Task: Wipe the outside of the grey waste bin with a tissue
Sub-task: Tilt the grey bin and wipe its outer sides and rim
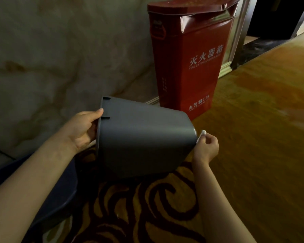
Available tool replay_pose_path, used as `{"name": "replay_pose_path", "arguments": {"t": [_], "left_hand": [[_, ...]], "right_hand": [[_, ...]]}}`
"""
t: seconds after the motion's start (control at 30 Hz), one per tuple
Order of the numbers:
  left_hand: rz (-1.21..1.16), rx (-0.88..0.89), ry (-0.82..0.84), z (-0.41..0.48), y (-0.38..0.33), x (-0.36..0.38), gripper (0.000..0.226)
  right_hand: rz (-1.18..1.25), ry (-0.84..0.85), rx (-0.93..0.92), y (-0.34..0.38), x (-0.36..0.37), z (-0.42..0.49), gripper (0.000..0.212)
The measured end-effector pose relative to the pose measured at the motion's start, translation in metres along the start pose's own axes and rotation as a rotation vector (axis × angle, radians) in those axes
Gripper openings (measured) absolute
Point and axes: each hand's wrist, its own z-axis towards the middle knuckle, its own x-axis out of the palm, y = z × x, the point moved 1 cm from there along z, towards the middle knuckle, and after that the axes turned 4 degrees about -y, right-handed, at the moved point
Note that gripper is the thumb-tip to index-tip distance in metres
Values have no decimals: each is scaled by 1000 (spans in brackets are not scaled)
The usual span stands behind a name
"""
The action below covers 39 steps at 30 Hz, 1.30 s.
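The grey waste bin point(142, 137) is tipped on its side above the carpet, its open rim to the left and its base to the right. My left hand point(81, 128) grips the rim, thumb on the outside, fingers inside. My right hand point(206, 149) is at the bin's base, fingers closed on a small white tissue point(201, 136) pressed against the bottom edge. The underside of the bin is hidden from me.
A tall red fire extinguisher box point(191, 55) stands just behind the bin against a marble wall point(51, 50). Patterned gold and dark carpet point(165, 207) lies below. A dark blue rounded object point(60, 190) sits at the lower left. A doorway frame point(239, 32) is at the right rear.
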Motion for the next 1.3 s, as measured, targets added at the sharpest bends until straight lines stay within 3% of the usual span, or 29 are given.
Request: {"name": "replay_pose_path", "arguments": {"t": [0.17,0.37,0.47,0.67,0.87,1.03,1.3], "left_hand": [[140,84,53,-1,-12,-9,26],[327,58,168,-2,-23,-31,32],[381,-18,198,-1,-30,-42,20],[551,-141,220,-3,-39,-45,67],[447,-85,63,8,-46,-29,67],[361,-63,-8,6,-44,-20,34],[217,81,-155,1,-42,-16,27]], "right_hand": [[61,16,-140,17,2,-27,12],[-103,328,-478,23,17,-77,7],[-122,341,-612,11,17,-98,8],[-143,326,-726,-5,4,-118,7],[-118,284,-798,-23,-9,-133,15],[-122,296,-808,-30,-16,-133,21],[-5,304,-635,23,0,-155,8]]}}
